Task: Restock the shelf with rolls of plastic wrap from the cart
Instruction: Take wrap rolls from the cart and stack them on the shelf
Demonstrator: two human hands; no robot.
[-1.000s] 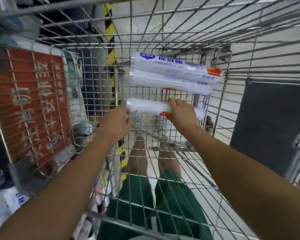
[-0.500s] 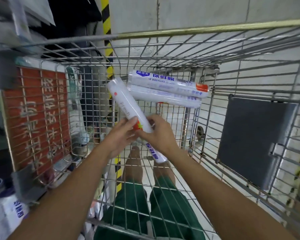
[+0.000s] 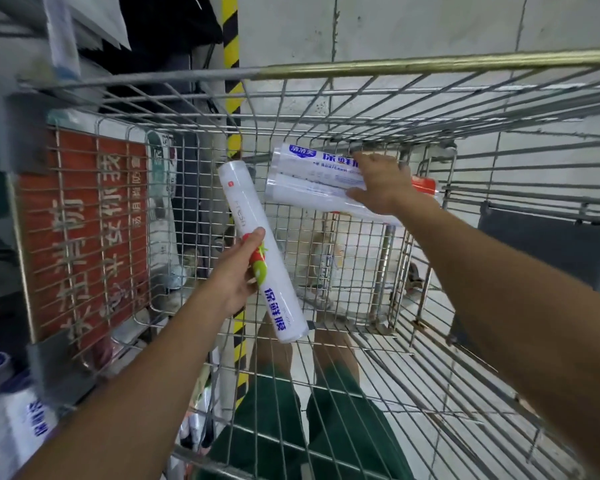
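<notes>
Both bare arms reach down into a wire cart (image 3: 430, 64) that fills most of the frame. The left hand (image 3: 238, 271), just left of centre, has its fingers (image 3: 257, 235) wrapped closed around a single roll of plastic wrap (image 3: 262, 251), gripping it near the middle by a red and green picture; the roll is tilted, its upper end pointing toward the top of the frame and its lower end, with blue lettering, hanging toward the bottom centre, clear of the cart floor. Up and to the right, the right hand (image 3: 383, 183) is spread over a pack of rolls (image 3: 312, 178) that lies roughly level against the far mesh wall of the cart, thumb under the pack's lower edge and fingers over the top; the grip looks loose and partly open, and I cannot tell whether the pack is lifted or only touched. An orange end cap (image 3: 425, 185) shows just right of that hand. A red sign (image 3: 84, 230) with pale lettering sits behind the mesh at the left. More white rolls with blue print (image 3: 21, 420) stand at the lower left edge, outside the cart. Through the cart floor, green shorts (image 3: 291, 420) and bare legs show at bottom centre
</notes>
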